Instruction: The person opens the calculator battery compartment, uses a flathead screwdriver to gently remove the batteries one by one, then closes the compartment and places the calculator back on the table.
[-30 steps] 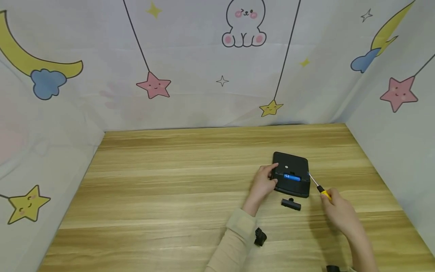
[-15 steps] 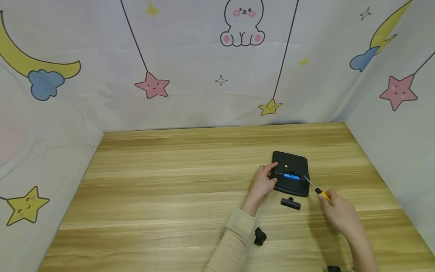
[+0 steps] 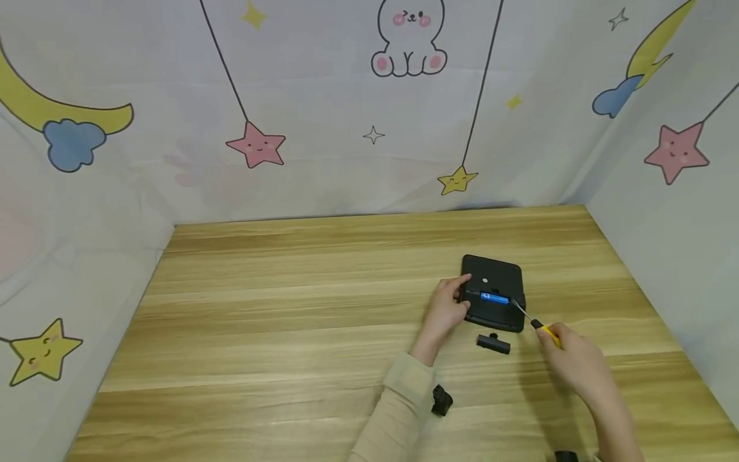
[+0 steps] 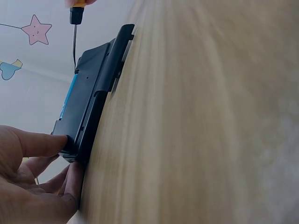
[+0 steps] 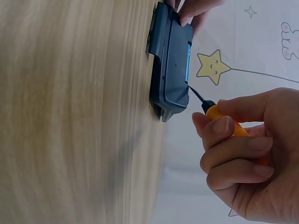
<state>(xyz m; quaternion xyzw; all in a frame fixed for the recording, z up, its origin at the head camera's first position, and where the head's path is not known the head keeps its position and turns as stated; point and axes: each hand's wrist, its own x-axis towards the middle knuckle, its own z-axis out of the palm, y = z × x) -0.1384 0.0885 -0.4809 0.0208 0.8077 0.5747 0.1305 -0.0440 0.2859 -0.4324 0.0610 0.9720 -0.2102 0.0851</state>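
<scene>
A flat black device, shaped like a desk calculator, lies with its back up on the right part of the table. Its battery slot is uncovered, and a blue battery sits in it. My left hand grips the device's left edge between thumb and fingers. In my right hand is a screwdriver with a yellow and black handle, the fingers curled round that handle. The screwdriver's thin tip reaches the right end of the battery slot. Just in front of the device lies a small black battery cover.
The wood-grain table meets a white printed curtain at the back and sides. A small black piece shows beside the left cuff, and another black piece by the right wrist.
My right hand has brought the screwdriver tip left, from the device's right edge to the right end of the battery slot. My left hand keeps its grip on the device.
</scene>
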